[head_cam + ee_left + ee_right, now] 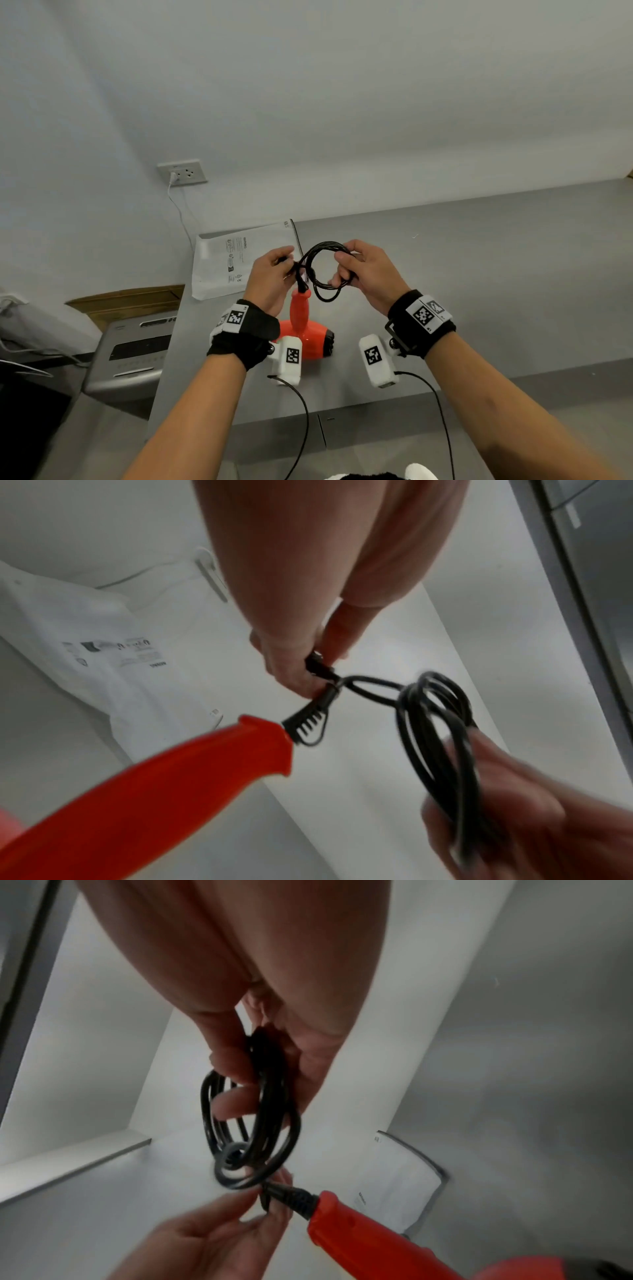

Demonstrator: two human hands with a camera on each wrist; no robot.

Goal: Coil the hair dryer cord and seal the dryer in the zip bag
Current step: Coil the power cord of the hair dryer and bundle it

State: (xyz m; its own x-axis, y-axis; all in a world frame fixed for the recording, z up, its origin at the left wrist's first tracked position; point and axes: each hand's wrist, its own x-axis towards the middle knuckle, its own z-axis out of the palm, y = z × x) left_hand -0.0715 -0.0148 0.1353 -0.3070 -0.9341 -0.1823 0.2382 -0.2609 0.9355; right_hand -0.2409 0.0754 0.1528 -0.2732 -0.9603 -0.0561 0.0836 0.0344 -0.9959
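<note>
A red hair dryer [303,330] lies on the grey table [479,274], handle pointing away from me; the handle [154,783] also shows in the left wrist view and the right wrist view [363,1231]. Its black cord [322,267] is wound into several loops held above the handle. My right hand [359,270] grips the coil [270,1096] with fingers through the loops. My left hand [277,270] pinches the cord end [320,666] just above the strain relief [308,723]. The white zip bag [236,260] lies flat behind my left hand.
A wall socket [183,171] with a white plug and cable sits on the wall at left. Left of the table stands a grey machine [137,349] with a cardboard box [130,301] behind it. Wrist camera cables [301,411] hang over the near table edge.
</note>
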